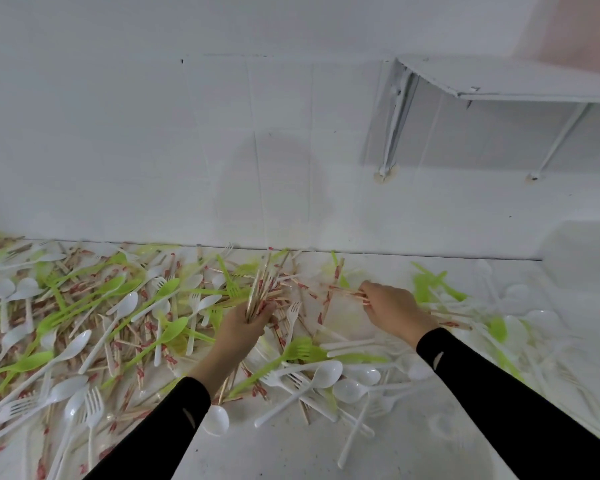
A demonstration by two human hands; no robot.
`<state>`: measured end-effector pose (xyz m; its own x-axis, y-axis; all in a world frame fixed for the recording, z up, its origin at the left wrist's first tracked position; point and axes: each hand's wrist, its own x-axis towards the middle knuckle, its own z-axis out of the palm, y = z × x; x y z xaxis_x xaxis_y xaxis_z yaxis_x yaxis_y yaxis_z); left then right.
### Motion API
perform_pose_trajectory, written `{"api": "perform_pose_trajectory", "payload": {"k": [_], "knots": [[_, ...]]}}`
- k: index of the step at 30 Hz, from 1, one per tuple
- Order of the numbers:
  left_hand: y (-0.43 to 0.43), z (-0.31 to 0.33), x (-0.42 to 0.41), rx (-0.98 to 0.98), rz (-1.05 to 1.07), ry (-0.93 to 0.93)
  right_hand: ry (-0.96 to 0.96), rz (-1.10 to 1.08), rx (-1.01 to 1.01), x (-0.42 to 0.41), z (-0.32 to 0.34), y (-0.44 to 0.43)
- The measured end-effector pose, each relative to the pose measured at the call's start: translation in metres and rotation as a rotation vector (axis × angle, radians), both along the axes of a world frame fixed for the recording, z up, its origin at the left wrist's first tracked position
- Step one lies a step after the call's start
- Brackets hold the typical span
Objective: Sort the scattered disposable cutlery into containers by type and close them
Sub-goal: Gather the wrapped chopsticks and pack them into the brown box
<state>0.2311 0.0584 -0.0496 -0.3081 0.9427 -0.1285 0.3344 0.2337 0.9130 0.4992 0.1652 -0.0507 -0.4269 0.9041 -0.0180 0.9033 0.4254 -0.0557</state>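
Observation:
Disposable cutlery lies scattered over a white surface (284, 452): white spoons (323, 374), white forks (94, 403), green spoons (168, 329), green forks (302, 349) and wrapped wooden chopsticks (142, 368). My left hand (248, 322) grips a bundle of chopsticks (265, 282) that fans upward from the fist. To its right, my right hand (392, 306) pinches a chopstick (343, 291) lying on the pile. Both arms wear black sleeves.
A white tiled wall (222, 150) rises right behind the pile. A white shelf on brackets (499, 81) hangs at the upper right. A blurred translucent container edge (582, 244) shows at the far right. Bare surface lies between my forearms.

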Motion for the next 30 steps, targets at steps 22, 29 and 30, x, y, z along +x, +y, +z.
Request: {"api": "perform_pose_trajectory", "payload": {"k": [22,29,30], "knots": [[0.001,0.031,0.035,0.389,0.088,-0.288,1.319,-0.143,-0.555,-0.036,0.055,-0.057],[-0.022,0.027,0.041,0.506,0.140,-0.273,1.622,-0.176,-0.387,-0.050,0.053,-0.076],[-0.026,0.023,0.044,0.504,0.121,-0.249,1.603,-0.164,-0.398,-0.051,0.048,-0.081]]}}
